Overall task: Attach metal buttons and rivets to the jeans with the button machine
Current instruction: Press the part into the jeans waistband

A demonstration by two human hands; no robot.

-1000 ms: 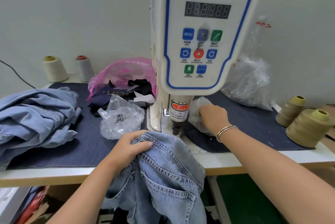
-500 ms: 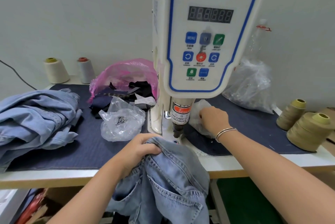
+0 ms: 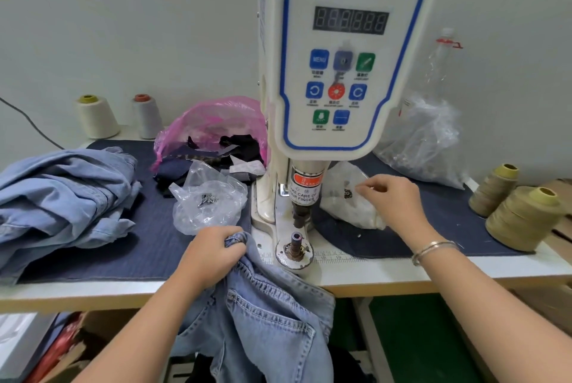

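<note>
Jeans (image 3: 263, 320) are being held bunched at the waistband by the left hand (image 3: 210, 254), fingers curled tight round the denim, at the table edge in the lower middle of the frame, just left of the lower die (image 3: 295, 243). A small piece, seemingly a button, is being pinched between thumb and fingertips of the right hand (image 3: 394, 200) over the clear bag (image 3: 346, 196) right of the button machine (image 3: 340, 73). Loading appears to be in hand; next, the piece should be seated and the waistband laid on the die.
</note>
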